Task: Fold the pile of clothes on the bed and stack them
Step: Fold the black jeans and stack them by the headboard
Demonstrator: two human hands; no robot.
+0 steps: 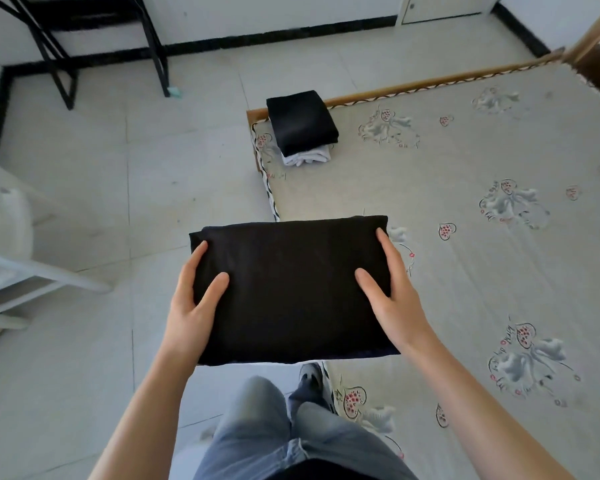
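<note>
A folded black garment [291,289] hangs in the air over the bed's left edge, held between both hands. My left hand [191,299] grips its left side, thumb on top and fingers hidden underneath. My right hand [392,296] grips the right side the same way. At the bed's far left corner stands a stack of folded clothes [302,126]: a black piece on top and a white one [305,156] under it. The bed [465,237] has a beige flowered cover.
A tiled floor [118,168] lies left of the bed. A black metal frame [59,46] stands at the far left wall, and white furniture [11,265] juts in at the left. My legs in jeans [284,431] are beside the bed's near edge.
</note>
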